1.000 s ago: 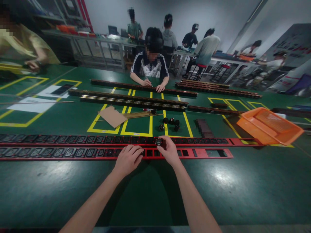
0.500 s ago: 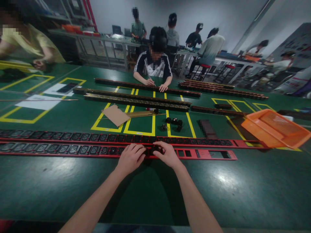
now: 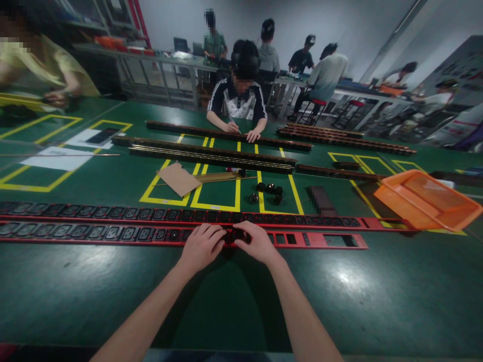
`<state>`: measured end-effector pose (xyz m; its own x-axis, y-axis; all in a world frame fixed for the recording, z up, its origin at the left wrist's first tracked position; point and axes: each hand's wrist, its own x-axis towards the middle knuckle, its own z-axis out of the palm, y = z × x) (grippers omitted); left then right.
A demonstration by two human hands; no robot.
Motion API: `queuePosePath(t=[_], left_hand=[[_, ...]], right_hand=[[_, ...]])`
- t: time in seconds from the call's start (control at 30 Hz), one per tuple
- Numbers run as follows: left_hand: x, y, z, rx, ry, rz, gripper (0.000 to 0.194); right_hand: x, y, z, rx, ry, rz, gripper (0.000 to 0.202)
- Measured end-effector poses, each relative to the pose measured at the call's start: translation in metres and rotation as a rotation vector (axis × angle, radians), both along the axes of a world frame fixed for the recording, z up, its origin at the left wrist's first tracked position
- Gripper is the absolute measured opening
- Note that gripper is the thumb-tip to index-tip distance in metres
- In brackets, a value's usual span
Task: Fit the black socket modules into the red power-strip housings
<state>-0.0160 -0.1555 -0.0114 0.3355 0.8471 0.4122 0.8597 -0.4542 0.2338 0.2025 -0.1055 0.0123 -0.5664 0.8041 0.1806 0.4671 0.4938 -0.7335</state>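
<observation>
Two long red strips lie across the table in front of me. The far strip (image 3: 372, 223) holds a row of black sockets. Its near neighbour, the near red strip (image 3: 311, 240), has sockets along its left part and bare square openings toward the right end. My left hand (image 3: 204, 245) rests curled over the near strip, fingers on top and thumb at the front edge. Beside it, my right hand (image 3: 258, 243) has thumb and forefinger around a black socket (image 3: 238, 234) at the near strip. My fingers partly hide this socket and its seating.
Loose black parts (image 3: 278, 191) lie beyond the strips, near brown cardboard (image 3: 179, 179) and thin brass-coloured bars (image 3: 219, 177). An orange basket (image 3: 430, 198) stands at the right. Long dark rails (image 3: 211, 157) cross the table. Opposite, a person (image 3: 237, 103) works with a pen.
My right hand has shifted slightly left with the black socket. My left hand stays nearly where it was on the near strip.
</observation>
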Motion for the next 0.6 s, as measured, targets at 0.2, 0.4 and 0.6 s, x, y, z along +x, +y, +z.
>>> queuePosePath(t=[0.2,0.4,0.6], left_hand=[[0.0003,-0.0003,0.0002,0.000,0.001,0.000,0.026],[0.0004,-0.0005,0.0004,0.000,0.004,0.006,0.026],[0.0002,-0.0002,0.0013,-0.002,0.002,0.005,0.025]], right_hand=[[-0.0008,-0.0009,-0.0003,0.032,-0.021,-0.003,0.041],[-0.0007,-0.0023,-0.0008,0.064,0.003,0.019,0.042],[-0.0001,-0.0022,-0.0005,0.069,0.016,0.043,0.042]])
